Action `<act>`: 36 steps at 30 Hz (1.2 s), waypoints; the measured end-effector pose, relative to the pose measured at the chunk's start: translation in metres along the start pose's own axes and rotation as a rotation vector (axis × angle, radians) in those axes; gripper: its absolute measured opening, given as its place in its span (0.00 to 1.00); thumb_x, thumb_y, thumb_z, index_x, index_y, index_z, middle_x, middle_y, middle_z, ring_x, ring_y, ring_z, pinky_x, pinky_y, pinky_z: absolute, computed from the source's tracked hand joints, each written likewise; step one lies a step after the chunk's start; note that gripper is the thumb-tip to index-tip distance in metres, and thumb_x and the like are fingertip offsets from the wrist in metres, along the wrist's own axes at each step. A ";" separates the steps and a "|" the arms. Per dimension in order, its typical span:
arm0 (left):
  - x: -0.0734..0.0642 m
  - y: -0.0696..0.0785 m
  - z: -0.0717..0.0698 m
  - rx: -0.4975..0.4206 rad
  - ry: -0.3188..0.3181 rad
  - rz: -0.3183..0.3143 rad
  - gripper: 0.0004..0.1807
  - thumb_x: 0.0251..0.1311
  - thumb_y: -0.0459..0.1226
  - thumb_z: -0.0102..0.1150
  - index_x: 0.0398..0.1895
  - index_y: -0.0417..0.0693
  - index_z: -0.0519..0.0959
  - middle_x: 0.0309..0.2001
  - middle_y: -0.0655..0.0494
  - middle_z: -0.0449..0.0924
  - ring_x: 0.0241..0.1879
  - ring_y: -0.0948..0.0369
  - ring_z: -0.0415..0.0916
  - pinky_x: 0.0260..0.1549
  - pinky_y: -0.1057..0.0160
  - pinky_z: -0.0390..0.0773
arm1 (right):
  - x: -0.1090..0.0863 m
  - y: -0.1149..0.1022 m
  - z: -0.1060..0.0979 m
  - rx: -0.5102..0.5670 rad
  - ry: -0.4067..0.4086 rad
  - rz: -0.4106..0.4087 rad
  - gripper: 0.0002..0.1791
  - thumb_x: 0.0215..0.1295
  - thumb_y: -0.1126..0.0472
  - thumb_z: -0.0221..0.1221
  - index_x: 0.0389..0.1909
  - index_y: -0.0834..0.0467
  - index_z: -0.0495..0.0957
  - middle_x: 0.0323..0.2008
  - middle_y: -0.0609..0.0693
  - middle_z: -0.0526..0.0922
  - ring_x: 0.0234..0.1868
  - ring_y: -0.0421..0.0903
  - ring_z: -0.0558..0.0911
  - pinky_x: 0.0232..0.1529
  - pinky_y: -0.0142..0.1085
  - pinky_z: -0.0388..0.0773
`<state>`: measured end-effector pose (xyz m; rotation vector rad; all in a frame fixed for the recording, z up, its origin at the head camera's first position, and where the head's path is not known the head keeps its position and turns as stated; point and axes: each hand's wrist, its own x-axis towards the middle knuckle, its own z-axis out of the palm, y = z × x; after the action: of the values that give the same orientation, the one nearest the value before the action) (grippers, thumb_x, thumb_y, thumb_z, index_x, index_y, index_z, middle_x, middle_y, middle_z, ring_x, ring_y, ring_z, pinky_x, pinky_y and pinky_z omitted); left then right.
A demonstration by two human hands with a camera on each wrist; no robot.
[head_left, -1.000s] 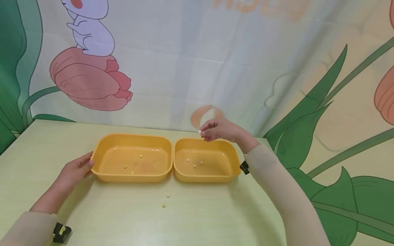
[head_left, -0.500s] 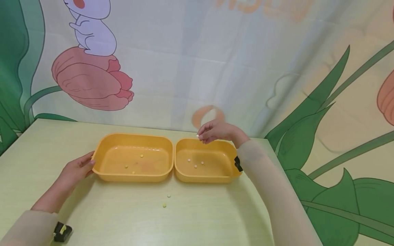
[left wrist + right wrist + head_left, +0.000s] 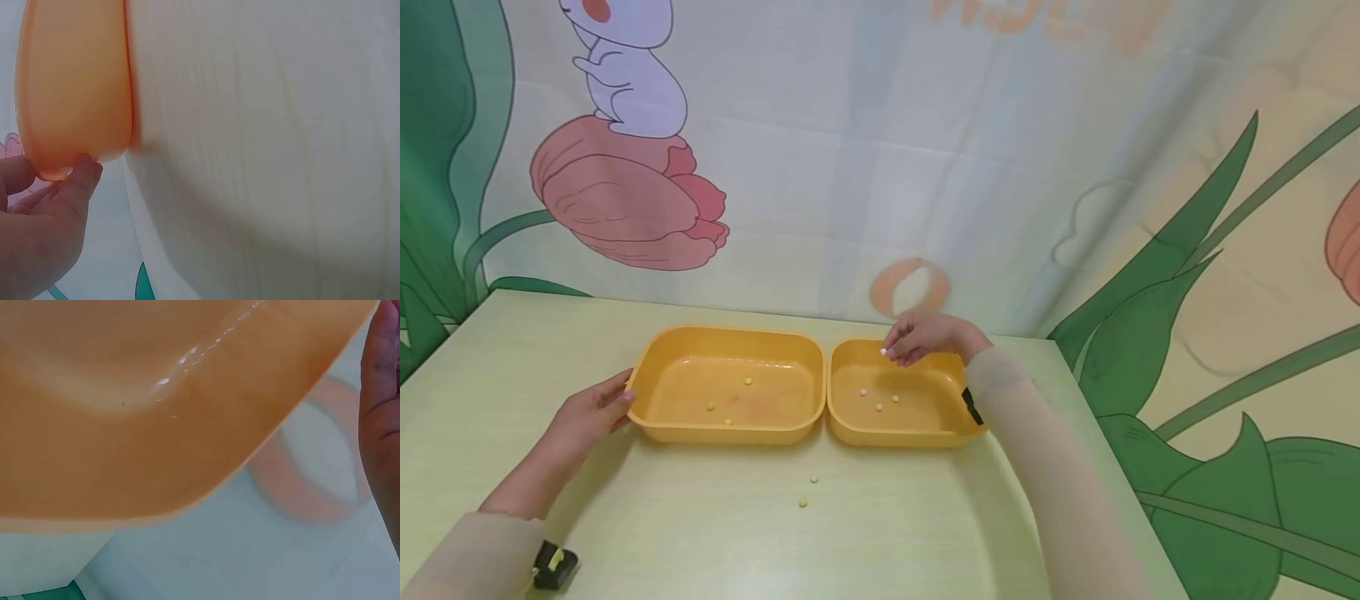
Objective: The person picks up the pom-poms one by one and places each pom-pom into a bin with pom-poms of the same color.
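Note:
In the head view my left hand (image 3: 583,421) holds the left end of the larger yellow plastic tray (image 3: 726,435). The left wrist view shows the thumb and fingers on both sides of that tray's rim (image 3: 47,176). My right hand (image 3: 925,337) is over the back of the smaller yellow tray (image 3: 898,438), pinching a small white round piece (image 3: 883,352) between thumb and fingertips. Three pale pieces (image 3: 879,407) lie in the smaller tray, and three yellow pieces (image 3: 711,407) lie in the larger one. The right wrist view shows only part of the hand; its fingertips are out of frame.
On the table (image 3: 700,517) in front of the trays lie a whitish piece (image 3: 814,479) and a yellow-green piece (image 3: 802,502). The two trays stand side by side, close together. A printed curtain (image 3: 790,167) hangs behind the table.
My right hand has come down toward the smaller tray, carrying the white piece lower. My left hand stays at the larger tray's rim. The view has shifted slightly.

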<state>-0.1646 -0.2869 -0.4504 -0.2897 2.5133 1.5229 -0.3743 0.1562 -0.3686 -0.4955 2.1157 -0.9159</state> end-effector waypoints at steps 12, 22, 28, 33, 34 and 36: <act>0.000 -0.001 0.001 0.003 -0.001 0.014 0.35 0.83 0.45 0.34 0.80 0.32 0.42 0.77 0.24 0.48 0.75 0.32 0.56 0.62 0.56 0.74 | 0.013 0.015 0.007 -0.080 0.000 0.079 0.12 0.72 0.69 0.58 0.50 0.73 0.79 0.29 0.43 0.85 0.30 0.36 0.82 0.40 0.27 0.87; -0.001 0.001 0.001 0.001 -0.007 -0.015 0.36 0.83 0.47 0.35 0.81 0.35 0.41 0.79 0.26 0.45 0.76 0.33 0.56 0.63 0.54 0.72 | 0.030 0.025 0.012 -0.265 -0.040 0.119 0.06 0.66 0.63 0.66 0.39 0.61 0.86 0.28 0.46 0.86 0.30 0.37 0.82 0.43 0.33 0.90; -0.001 0.001 0.001 0.002 -0.003 0.004 0.35 0.83 0.46 0.35 0.81 0.34 0.42 0.78 0.26 0.47 0.76 0.33 0.57 0.61 0.59 0.78 | 0.029 0.020 0.027 -0.379 0.032 0.168 0.06 0.67 0.65 0.65 0.40 0.65 0.85 0.25 0.44 0.82 0.27 0.36 0.80 0.38 0.29 0.88; -0.003 0.001 0.001 0.019 0.003 0.038 0.34 0.83 0.45 0.34 0.80 0.32 0.43 0.77 0.24 0.50 0.74 0.34 0.59 0.58 0.64 0.81 | 0.031 0.017 0.033 -0.439 0.054 0.158 0.05 0.65 0.66 0.65 0.38 0.64 0.85 0.23 0.43 0.81 0.25 0.37 0.78 0.34 0.27 0.84; -0.003 0.001 0.001 0.015 0.002 0.038 0.34 0.83 0.45 0.34 0.80 0.31 0.43 0.77 0.24 0.50 0.75 0.34 0.59 0.59 0.62 0.80 | 0.031 0.017 0.034 -0.447 0.053 0.157 0.05 0.65 0.66 0.65 0.38 0.64 0.86 0.23 0.42 0.81 0.25 0.37 0.78 0.33 0.27 0.84; -0.003 0.002 0.001 0.009 0.001 0.037 0.34 0.83 0.44 0.34 0.80 0.31 0.43 0.77 0.24 0.49 0.75 0.33 0.57 0.60 0.59 0.78 | 0.032 0.017 0.035 -0.452 0.053 0.157 0.04 0.65 0.67 0.65 0.37 0.64 0.86 0.22 0.42 0.81 0.24 0.36 0.78 0.32 0.26 0.83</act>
<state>-0.1618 -0.2849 -0.4488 -0.2443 2.5394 1.5242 -0.3681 0.1327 -0.4130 -0.5229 2.3778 -0.3620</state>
